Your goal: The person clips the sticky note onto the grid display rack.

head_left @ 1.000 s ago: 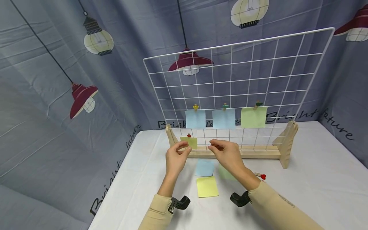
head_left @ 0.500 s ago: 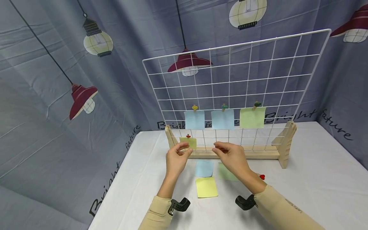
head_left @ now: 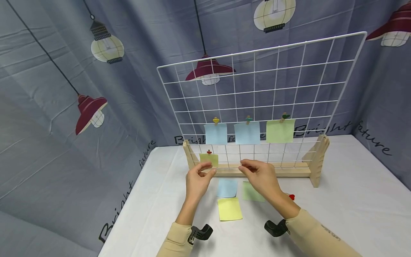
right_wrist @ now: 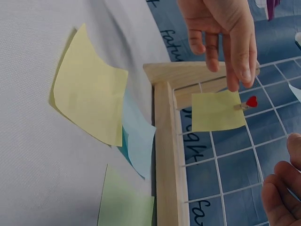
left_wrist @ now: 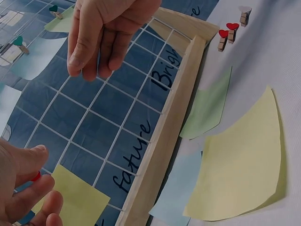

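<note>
A white wire grid (head_left: 244, 96) stands in a wooden base (head_left: 266, 172). On its lower left hangs a small yellow note (head_left: 208, 159) under a red heart clothespin (right_wrist: 251, 101). My left hand (head_left: 197, 180) is held just in front of this note, thumb and fingers apart, gripping nothing. To the right, my right hand (head_left: 260, 175) hovers before the lower grid with loosely bent fingers; nothing shows in it in the left wrist view. Higher up, two blue notes (head_left: 216, 134) and a green note (head_left: 280, 131) hang from heart clothespins in a row.
On the white table (head_left: 359, 200) before the base lie a blue note (head_left: 227, 188), a green note (head_left: 252, 192) and a larger yellow note (head_left: 230, 209). Red heart clothespins (left_wrist: 222, 40) and a pale one (left_wrist: 244, 16) lie to the right. A patterned curtain (head_left: 135, 89) hangs behind.
My right hand has drawn a little to the right, away from the left hand. My left hand has shifted slightly down and right from the clipped yellow note. The head view has turned slightly.
</note>
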Demonstrator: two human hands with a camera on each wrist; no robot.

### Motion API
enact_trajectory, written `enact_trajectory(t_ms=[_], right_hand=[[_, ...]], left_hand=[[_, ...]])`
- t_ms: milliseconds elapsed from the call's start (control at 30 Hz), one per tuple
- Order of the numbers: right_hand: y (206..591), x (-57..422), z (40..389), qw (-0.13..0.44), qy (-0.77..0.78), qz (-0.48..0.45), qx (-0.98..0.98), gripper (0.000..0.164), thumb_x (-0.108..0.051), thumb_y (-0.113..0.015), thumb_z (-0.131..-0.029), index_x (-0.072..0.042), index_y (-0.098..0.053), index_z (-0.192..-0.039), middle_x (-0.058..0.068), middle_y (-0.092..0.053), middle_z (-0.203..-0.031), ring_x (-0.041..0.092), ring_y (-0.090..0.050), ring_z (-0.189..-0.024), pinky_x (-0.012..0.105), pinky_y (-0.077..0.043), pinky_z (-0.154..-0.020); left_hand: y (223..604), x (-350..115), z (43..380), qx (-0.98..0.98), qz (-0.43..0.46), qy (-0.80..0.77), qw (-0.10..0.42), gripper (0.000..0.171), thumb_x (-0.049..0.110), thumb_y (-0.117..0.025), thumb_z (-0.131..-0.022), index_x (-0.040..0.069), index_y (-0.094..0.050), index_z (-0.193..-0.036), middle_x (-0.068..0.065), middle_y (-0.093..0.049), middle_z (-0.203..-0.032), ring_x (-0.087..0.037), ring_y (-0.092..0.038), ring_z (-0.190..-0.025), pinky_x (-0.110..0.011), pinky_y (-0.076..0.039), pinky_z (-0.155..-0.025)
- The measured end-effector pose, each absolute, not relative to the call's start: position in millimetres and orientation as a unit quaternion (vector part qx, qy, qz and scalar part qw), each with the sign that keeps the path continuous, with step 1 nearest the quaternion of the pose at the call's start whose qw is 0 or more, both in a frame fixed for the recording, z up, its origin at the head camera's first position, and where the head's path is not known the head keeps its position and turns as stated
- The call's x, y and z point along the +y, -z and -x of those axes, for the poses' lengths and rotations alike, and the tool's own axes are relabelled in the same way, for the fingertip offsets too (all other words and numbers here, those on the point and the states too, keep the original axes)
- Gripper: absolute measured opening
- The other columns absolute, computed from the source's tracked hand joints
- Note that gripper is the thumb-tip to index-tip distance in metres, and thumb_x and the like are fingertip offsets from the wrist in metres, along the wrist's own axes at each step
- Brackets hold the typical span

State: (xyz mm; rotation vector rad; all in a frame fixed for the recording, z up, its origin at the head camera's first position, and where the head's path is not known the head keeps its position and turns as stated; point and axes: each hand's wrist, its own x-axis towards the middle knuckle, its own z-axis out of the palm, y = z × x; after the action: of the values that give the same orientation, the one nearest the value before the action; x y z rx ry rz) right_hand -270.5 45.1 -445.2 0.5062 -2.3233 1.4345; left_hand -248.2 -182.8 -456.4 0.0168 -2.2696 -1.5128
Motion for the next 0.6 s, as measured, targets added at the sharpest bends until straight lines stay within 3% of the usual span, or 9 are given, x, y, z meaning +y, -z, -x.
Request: enact_trajectory(t_ms=[267,600], right_hand=[[451.0,51.1,266.5,0.150,-0.501,-0.162,-0.837,0.022,-0.014,-0.078,-0.092,-0.007,-0.079,-0.113,0.007,-0.080,-0.099,0.021,-0.075,-0.087,0.019,-0.056,-0.071],[449.7,60.5,264.3,0.154,-0.489,-0.137,-0.848,0.019,-0.017,-0.080,-0.092,-0.009,-0.081,-0.109,0.007,-0.080,-0.099,0.020,-0.074,-0.086,0.022,-0.056,-0.071]], left_hand=[[461.7,-183.9,246.1,-0.811,-0.012,0.550,0.197,0.033,0.016,-0.083,-0.087,0.006,-0.076,-0.117,-0.012,-0.078,-0.110,-0.021,-0.074,-0.082,-0.022,-0.054,-0.068],[464.2,-184.1,245.6,-0.812,-0.020,0.547,0.199,0.032,0.017,-0.085,-0.085,0.009,-0.077,-0.115,-0.006,-0.079,-0.107,-0.017,-0.070,-0.083,-0.023,-0.054,-0.072]])
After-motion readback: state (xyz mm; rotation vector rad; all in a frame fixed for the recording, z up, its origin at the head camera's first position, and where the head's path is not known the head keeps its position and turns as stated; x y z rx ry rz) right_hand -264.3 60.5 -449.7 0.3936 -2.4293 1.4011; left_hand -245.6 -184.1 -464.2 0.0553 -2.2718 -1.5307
